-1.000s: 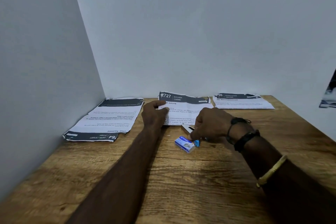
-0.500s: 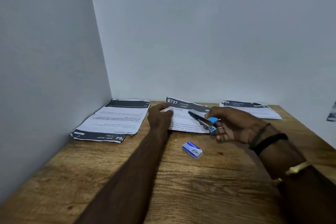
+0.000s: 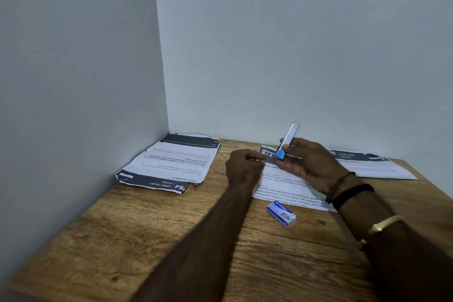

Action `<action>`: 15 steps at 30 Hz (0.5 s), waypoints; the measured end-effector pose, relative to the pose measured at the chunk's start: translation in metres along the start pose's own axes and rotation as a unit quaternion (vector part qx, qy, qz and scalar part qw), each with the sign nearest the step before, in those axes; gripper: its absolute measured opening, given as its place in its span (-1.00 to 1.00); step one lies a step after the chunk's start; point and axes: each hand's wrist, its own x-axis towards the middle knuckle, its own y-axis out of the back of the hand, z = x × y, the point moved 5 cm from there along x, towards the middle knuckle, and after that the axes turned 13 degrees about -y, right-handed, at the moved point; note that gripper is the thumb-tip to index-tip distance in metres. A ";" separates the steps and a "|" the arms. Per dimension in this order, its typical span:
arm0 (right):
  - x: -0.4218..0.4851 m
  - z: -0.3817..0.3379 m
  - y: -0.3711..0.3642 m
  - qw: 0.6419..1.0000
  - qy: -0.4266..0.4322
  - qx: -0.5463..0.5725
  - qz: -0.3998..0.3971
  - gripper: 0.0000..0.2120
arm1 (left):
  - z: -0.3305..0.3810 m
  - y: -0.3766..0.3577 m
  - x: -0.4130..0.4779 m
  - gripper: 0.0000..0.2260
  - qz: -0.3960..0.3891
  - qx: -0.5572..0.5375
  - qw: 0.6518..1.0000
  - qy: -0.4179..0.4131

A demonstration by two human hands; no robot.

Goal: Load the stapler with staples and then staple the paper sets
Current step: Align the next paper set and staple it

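Stapler lifted above the middle paper set, not yet loaded.

The stapler (image 3: 287, 142) stands tilted upward in the right hand (image 3: 308, 167), whose fingers grip its blue rear end; the left hand (image 3: 242, 169) rests curled on the middle paper set (image 3: 289, 189), seemingly pinching nothing. The staple box (image 3: 282, 213) lies shut on the bench (image 3: 171, 240). One-handed opening could let the stapler slip or scatter staples.

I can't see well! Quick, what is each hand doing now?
Left hand: closed, pinching the white printed middle paper.
Right hand: closed, holding the small blue and silver metal stapler.
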 end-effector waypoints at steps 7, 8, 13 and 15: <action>0.018 -0.016 -0.014 0.970 0.136 -0.183 0.080 -0.78 | 0.005 0.000 -0.002 -0.82 -0.001 0.005 1.000 -0.005; 0.021 -0.016 -0.016 0.968 0.137 -0.196 0.081 -0.78 | 0.006 0.000 -0.002 -0.82 -0.003 0.008 1.000 -0.008; 0.029 -0.011 -0.022 0.959 0.125 -0.246 0.062 -0.77 | 0.009 0.001 -0.005 -0.87 0.004 0.006 1.000 -0.020; 0.030 -0.010 -0.023 0.957 0.119 -0.259 0.054 -0.79 | 0.010 0.001 -0.006 -0.88 0.001 0.005 1.000 -0.019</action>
